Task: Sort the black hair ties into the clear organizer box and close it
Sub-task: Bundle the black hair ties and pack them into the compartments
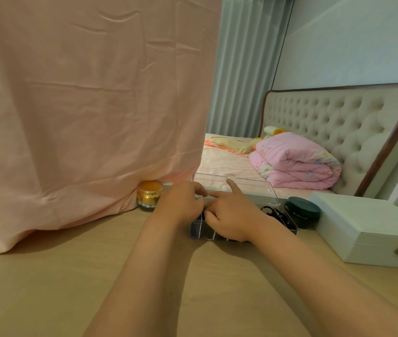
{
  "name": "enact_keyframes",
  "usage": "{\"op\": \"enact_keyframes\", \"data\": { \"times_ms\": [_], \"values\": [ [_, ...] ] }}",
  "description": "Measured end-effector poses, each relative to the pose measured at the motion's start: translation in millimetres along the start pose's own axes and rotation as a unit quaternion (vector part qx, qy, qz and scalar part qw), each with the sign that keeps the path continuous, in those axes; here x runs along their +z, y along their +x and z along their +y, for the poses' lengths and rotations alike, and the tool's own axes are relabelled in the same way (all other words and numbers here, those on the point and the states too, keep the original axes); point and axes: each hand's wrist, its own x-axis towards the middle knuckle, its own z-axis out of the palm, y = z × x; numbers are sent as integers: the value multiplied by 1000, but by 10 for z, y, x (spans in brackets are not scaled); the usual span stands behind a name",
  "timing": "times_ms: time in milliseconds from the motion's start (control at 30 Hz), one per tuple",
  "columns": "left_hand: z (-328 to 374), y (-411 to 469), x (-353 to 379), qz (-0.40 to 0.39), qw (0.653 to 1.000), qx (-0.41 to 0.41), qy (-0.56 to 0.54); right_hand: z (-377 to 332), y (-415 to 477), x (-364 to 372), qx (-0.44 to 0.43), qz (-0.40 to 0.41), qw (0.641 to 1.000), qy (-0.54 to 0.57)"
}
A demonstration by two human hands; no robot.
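Note:
The clear organizer box (201,235) stands on the wooden table with its clear lid (254,184) raised at the back. Black hair ties (273,214) lie in its right compartments. My left hand (181,203) is curled over the box's rear left corner. My right hand (232,218) is over the middle compartments, index finger stretched up against the lid, lower fingers curled down into the box. Both hands hide the middle compartments, and I cannot tell whether either one holds a tie.
A gold jar with an orange lid (150,194) stands left of the box, and a dark round jar (302,211) right of it. A white case with a latch (373,229) lies further right. A pink cloth (83,105) hangs at the left, and a bed (278,154) is behind.

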Motion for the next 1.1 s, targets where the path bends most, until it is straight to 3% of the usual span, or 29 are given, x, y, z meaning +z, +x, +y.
{"op": "enact_keyframes", "data": {
  "times_ms": [167, 300, 400, 567, 667, 933, 1033, 1100],
  "values": [
    [41, -32, 23, -2, 1000, 5, 18, -14, 67, -147, 26, -51, 998, 29],
    [67, -25, 24, -13, 1000, 11, 3, 97, -70, -342, 69, 27, 980, 183],
    [117, -42, 19, -38, 999, 20, 12, 167, -174, -336, 76, 42, 974, 207],
    [108, -57, 40, -80, 993, 4, 90, 109, -229, -128, 2, 24, 999, 24],
    [77, -42, 61, -53, 994, -9, 98, 52, -205, -129, -18, 37, 999, 19],
    [36, -57, 5, 75, 994, 8, -78, -72, 18, -79, 0, -39, 999, 11],
    [-58, 3, 65, 25, 999, 26, 29, -89, 37, -101, 2, -39, 998, 57],
    [-98, 3, 95, -28, 994, 35, 96, -58, 6, -148, 10, 8, 990, 143]
  ]
}}
